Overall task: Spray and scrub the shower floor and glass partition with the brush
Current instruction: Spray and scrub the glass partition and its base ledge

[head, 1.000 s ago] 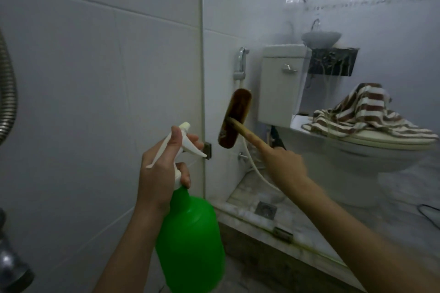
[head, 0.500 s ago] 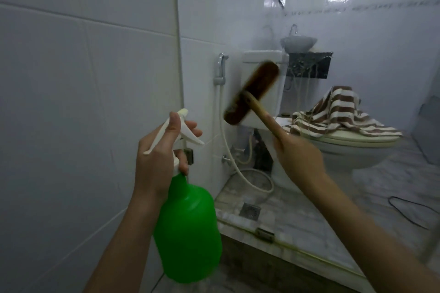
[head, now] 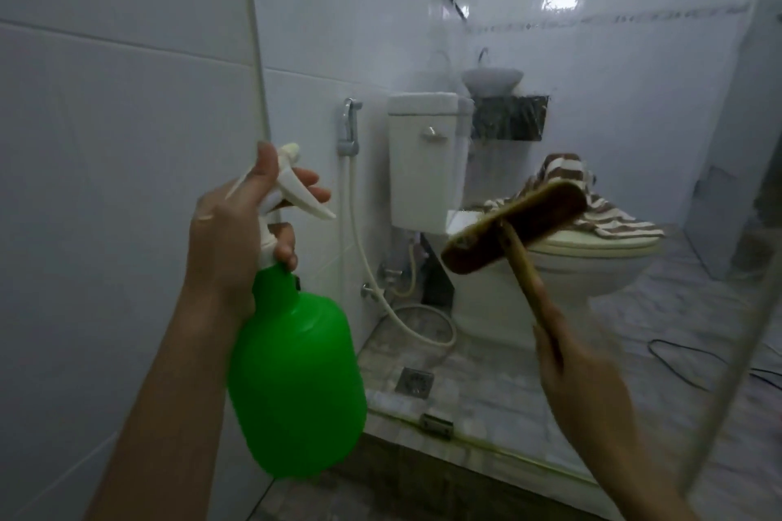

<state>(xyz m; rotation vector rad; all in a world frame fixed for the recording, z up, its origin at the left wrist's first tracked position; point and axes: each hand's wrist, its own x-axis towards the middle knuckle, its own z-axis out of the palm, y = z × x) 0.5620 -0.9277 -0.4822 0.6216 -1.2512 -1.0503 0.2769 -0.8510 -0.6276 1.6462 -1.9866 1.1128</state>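
My left hand (head: pixel 237 233) grips the white trigger head of a green spray bottle (head: pixel 296 385), held upright at chest height near the white tiled wall. My right hand (head: pixel 584 372) holds the wooden handle of a brown scrub brush (head: pixel 514 231), whose long head lies tilted against the glass partition (head: pixel 592 97). The glass looks hazy and streaked, and runs from the wall edge at left to its right edge. The shower floor shows only as a dark strip at the bottom (head: pixel 381 491).
Behind the glass stand a white toilet (head: pixel 584 262) with a striped towel (head: pixel 613 220) on its lid, a cistern (head: pixel 423 165), a bidet hose (head: pixel 359 266), a floor drain (head: pixel 414 381) and a small basin (head: pixel 491 78). A marble curb (head: pixel 465 431) carries the glass.
The brush head has swept right and down across the glass, turning from near upright to a flatter tilt. The view has shifted right; the spray bottle stays held in my left hand.
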